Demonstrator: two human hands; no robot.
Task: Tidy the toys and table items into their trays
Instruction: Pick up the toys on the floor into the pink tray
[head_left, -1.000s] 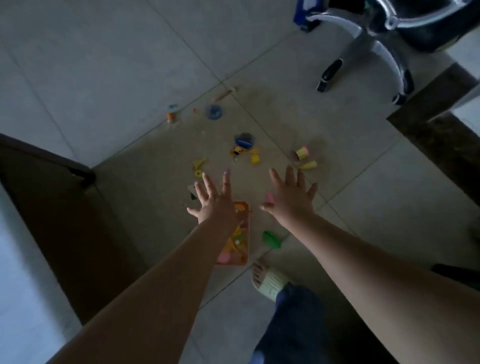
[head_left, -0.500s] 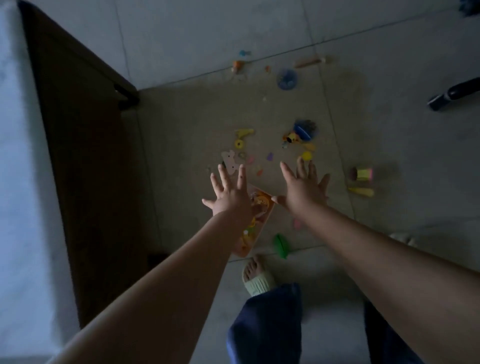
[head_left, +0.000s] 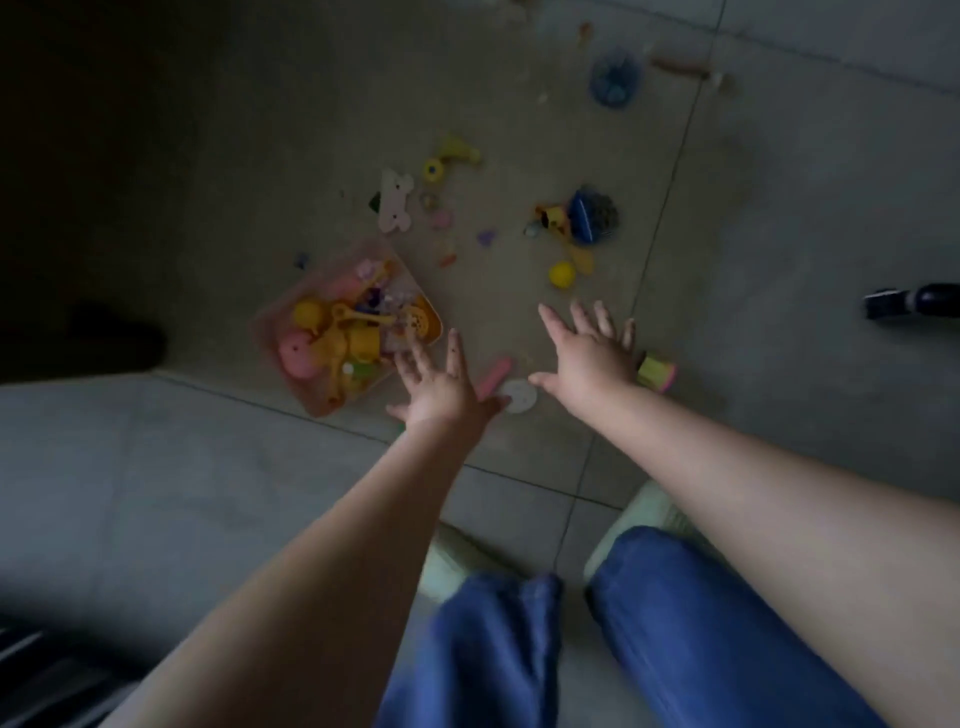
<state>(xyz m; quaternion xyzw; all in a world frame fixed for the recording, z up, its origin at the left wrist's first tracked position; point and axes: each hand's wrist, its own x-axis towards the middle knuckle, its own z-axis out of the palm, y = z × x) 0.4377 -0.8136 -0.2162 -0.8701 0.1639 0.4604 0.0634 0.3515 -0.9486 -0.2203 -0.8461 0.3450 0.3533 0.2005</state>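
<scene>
Progress looks early: one pink tray (head_left: 270, 332) on the tiled floor (head_left: 156, 467) already holds a heap of yellow and pink toys, but many pieces lie loose beyond it. Loose items: bone-shaped piece (head_left: 396, 200), yellow ring (head_left: 432, 170), yellow ball (head_left: 562, 273), blue-and-yellow toy cluster (head_left: 582, 217), blue disc (head_left: 614, 78) farther off, pink stick (head_left: 494, 376) and white round piece (head_left: 518, 396) between the hands, yellow-pink cup (head_left: 656, 372) just beside the right hand. Left hand (head_left: 441, 389) has fingers spread, empty, at the tray's near corner. Right hand (head_left: 587, 358) is likewise spread, holding nothing, above the floor. Only one tray visible; others, if any, out of view. Scene is dim and motion-blurred, so small bits near the bone piece are unidentifiable. Tray contents blend together. Whether either hand touches anything, cannot tell.
</scene>
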